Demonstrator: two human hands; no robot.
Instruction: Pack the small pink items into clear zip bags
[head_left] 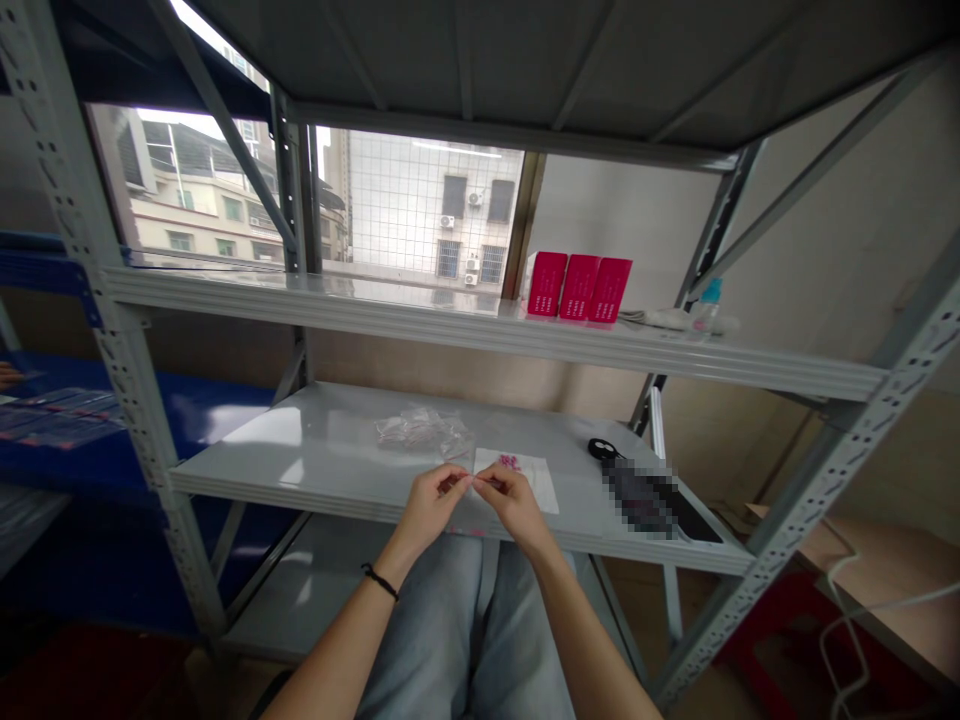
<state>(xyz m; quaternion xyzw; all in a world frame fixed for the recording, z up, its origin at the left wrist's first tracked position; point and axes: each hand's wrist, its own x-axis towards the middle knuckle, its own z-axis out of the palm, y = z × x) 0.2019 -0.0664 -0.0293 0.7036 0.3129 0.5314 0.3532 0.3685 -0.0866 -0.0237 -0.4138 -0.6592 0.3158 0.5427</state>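
Over the front edge of the grey shelf (337,480), my left hand (436,500) and my right hand (511,500) meet fingertip to fingertip. Both are closed in a pinch; what lies between the fingers is too small to make out. Just beyond my left hand is a heap of clear plastic bags (424,430). Small pink pieces (510,462) rest on a white sheet of paper (546,485) behind my right hand. A faint pinkish patch (469,532) shows at the shelf edge below my hands.
At the right of the shelf sit a black roll of tape (602,449) and a blurred-out dark object (641,495). The upper shelf (375,308) holds red boxes (580,287) and a blue-capped bottle (707,305). Metal uprights (124,400) stand either side.
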